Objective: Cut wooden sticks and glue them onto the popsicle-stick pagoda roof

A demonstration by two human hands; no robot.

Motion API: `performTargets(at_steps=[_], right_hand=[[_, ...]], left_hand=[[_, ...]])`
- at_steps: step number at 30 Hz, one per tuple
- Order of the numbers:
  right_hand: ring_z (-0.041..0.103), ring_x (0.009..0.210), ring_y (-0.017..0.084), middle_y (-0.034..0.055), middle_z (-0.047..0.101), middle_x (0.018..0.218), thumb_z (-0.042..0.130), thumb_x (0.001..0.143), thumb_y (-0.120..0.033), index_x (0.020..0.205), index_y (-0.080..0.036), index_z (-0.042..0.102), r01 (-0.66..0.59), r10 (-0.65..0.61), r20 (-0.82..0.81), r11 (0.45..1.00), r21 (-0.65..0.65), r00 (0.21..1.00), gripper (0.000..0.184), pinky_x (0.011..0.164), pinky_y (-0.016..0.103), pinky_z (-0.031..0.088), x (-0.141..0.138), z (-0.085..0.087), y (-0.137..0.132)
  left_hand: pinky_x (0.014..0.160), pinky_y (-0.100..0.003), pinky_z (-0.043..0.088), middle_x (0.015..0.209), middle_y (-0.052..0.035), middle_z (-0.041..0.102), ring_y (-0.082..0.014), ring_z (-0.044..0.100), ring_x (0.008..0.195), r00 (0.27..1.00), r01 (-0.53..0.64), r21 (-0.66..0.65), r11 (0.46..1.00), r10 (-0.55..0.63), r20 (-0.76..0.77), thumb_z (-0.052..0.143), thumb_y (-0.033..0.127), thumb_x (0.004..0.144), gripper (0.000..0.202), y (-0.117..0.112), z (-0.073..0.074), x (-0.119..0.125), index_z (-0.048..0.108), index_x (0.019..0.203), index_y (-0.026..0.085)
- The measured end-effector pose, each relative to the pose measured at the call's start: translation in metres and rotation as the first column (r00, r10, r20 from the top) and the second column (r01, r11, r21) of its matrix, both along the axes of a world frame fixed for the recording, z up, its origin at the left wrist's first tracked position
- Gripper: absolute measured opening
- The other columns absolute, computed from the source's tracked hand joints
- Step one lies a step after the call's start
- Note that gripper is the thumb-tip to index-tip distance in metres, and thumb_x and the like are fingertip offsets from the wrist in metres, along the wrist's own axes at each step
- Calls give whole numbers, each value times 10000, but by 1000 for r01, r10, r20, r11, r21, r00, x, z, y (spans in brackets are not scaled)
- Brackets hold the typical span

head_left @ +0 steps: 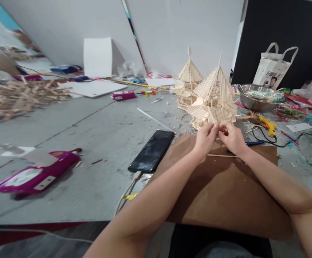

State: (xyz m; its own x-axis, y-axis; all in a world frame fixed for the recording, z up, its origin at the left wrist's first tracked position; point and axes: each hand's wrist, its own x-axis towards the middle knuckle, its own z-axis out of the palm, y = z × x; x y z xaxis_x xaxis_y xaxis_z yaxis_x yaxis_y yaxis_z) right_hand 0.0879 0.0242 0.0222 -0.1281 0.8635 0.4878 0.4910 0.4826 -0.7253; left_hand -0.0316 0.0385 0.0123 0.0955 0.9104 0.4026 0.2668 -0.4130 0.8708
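Observation:
My left hand [206,138] and my right hand [233,139] meet at the fingertips, both pinched closed. Whatever lies between the fingers is too small or hidden to make out. Just beyond them stands a pavilion-like model of thin wooden sticks [215,87] with a pointed roof. A similar stick model [189,73] sits behind it to the left. Beneath my hands and forearms is a brown board or paper sheet [226,197], with one thin stick [222,156] lying across it. Right of my right hand, a blue-handled tool [255,142] is partly covered.
A black phone [152,150] with a cable lies left of my forearm. Purple power strips [40,175] rest farther left, near a stick pile [18,96]. At right are a yellow glue gun [268,125], a metal bowl [253,103] and a white bag [269,70].

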Motion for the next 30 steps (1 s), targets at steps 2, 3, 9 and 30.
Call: performTargets(at_steps=[2, 3, 9, 30], right_hand=[[569, 623, 115, 8, 611, 712, 486, 741, -247, 823, -185, 500, -12, 12, 28, 1000, 1, 1000, 104, 631, 249, 441, 4, -9, -4], [567, 625, 116, 10, 610, 721, 485, 738, -245, 831, -187, 494, -21, 21, 39, 1000, -8, 999, 110, 630, 250, 442, 6, -14, -7], [553, 565, 109, -9, 588, 662, 491, 752, -296, 841, -197, 463, -58, 64, 41, 987, -152, 997, 136, 567, 235, 427, 14, -40, -23], [559, 607, 126, 13, 609, 719, 465, 782, -295, 863, -204, 476, -133, 160, 180, 979, -156, 971, 122, 598, 250, 429, 17, -54, -20]], left_hand=[[554, -222, 395, 578, -15, 536, -107, 516, 561, 981, -35, 18, 999, 38, -191, 314, 407, 857, 377, -1, 8, -1, 509, 649, 162], [585, -238, 409, 629, -37, 578, -124, 546, 606, 949, -47, 19, 999, 50, -311, 285, 394, 867, 393, -2, 14, -4, 543, 688, 158], [790, -380, 434, 1092, -106, 623, -270, 577, 982, 425, -196, -74, 978, 17, -905, 411, 389, 794, 371, -2, 58, -55, 572, 1076, 209], [822, -421, 431, 1181, -225, 446, -379, 543, 1034, 309, -508, -111, 854, 60, -949, 451, 430, 712, 668, 7, 4, -141, 342, 1304, 139]])
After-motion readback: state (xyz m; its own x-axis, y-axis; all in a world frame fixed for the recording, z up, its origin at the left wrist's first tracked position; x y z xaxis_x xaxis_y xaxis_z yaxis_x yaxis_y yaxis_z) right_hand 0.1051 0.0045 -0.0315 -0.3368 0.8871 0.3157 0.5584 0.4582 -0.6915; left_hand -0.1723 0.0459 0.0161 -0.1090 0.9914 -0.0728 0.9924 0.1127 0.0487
